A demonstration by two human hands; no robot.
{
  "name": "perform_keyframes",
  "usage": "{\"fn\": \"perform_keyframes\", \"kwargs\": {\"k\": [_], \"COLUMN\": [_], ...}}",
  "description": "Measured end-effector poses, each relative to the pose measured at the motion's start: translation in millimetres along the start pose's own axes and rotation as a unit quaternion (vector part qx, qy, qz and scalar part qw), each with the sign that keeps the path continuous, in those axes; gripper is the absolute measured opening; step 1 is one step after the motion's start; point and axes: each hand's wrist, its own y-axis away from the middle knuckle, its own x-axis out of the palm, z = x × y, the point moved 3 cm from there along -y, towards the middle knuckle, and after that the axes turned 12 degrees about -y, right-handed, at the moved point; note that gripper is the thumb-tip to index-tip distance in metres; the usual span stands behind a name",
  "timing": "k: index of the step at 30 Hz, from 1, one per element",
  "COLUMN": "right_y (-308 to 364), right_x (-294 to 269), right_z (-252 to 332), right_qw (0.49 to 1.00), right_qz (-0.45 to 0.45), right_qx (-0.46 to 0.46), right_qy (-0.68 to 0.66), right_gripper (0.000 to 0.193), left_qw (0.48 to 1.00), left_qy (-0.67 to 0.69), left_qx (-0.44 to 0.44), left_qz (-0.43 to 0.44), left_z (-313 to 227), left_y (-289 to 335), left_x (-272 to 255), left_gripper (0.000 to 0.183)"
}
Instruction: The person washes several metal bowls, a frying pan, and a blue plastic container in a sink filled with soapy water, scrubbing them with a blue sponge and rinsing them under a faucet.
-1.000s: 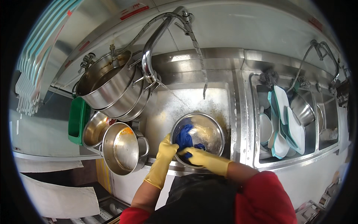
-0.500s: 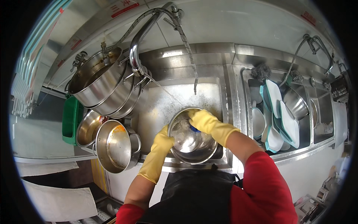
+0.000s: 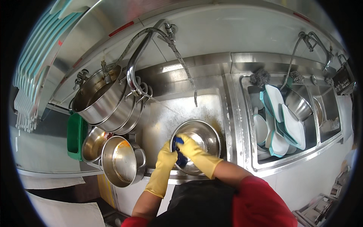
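Observation:
A round stainless steel bowl (image 3: 210, 143) stands tilted in the near part of the large sink (image 3: 204, 99), its mouth facing up. At its left edge, my left hand (image 3: 166, 156) in a yellow rubber glove is closed on the rim. My right hand (image 3: 192, 148), gloved the same way, reaches inside and presses a crumpled blue cloth (image 3: 181, 160) against the left inner wall. A thin stream of water (image 3: 160, 101) runs from the chrome faucet (image 3: 132, 72) into the sink.
Large stacked steel pots (image 3: 104, 98) rise at the left. In front of them stand a stained two-handled pot (image 3: 124, 162), a steel pan (image 3: 92, 145) and a green bin (image 3: 74, 136). The right sink holds white and teal dishes (image 3: 293, 121), a steel bowl (image 3: 298, 104) and scouring pads (image 3: 260, 77).
My right hand has swept from the bowl's far side to its left inner wall, bringing the blue cloth along. My left hand stays at the rim. The whole view has shifted slightly.

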Motion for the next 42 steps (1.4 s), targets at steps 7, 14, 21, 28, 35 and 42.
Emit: {"fn": "perform_keyframes", "kwargs": {"k": [7, 14, 21, 28, 35, 42], "right_y": [-9.5, 13.9, -39.9, 55.4, 100.6, 100.1], "right_x": [-74.9, -70.9, -89.7, -79.4, -6.0, -55.0], "right_z": [-6.4, 49.8, 76.5, -18.9, 13.1, -15.3], "right_qw": [0.902, 0.849, 0.766, 0.849, 0.974, 0.918], "right_qz": [0.076, 0.216, 0.166, 0.207, 0.22, 0.206], "right_qx": [0.182, -0.094, -0.151, 0.178, -0.002, 0.063], "right_qy": [0.383, 0.472, 0.602, 0.453, 0.05, 0.332], "right_gripper": [0.045, 0.039, 0.042, 0.039, 0.037, 0.041], "left_qw": [0.99, 0.998, 0.996, 0.973, 0.926, 0.779], "left_qy": [0.04, 0.028, 0.004, 0.092, 0.277, -0.412], "left_qx": [0.112, 0.016, 0.051, 0.16, 0.221, 0.359], "left_qz": [-0.077, -0.059, -0.08, -0.136, -0.134, -0.307], "left_z": [18.3, 21.4, 14.5, 36.0, 28.8, -72.1], "left_y": [2.2, -1.1, 8.0, -10.8, -21.8, 46.9], "left_x": [2.8, 3.3, -5.0, 10.3, 17.0, -9.9], "left_gripper": [0.054, 0.052, 0.054, 0.055, 0.049, 0.05]}}
